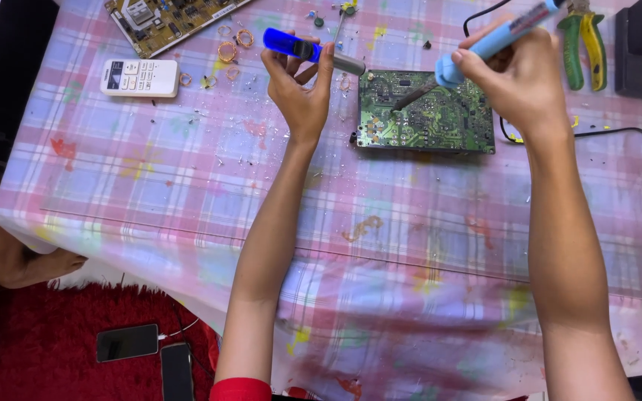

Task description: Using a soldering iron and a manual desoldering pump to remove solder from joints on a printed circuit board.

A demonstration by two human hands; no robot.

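left hand (300,83): blue desoldering pump (302,48) | right hand (518,82): soldering iron (484,46) on circuit board (440,119)

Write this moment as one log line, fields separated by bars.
left hand: holds blue suction tool | right hand: holds soldering iron, tip on green circuit board | surface: checked tablecloth

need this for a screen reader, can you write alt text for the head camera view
Seen from above, a person's right hand holds a blue soldering iron with its tip on a green circuit board, while the left hand holds a blue desoldering pump beside it. They work over a pink plaid tablecloth.
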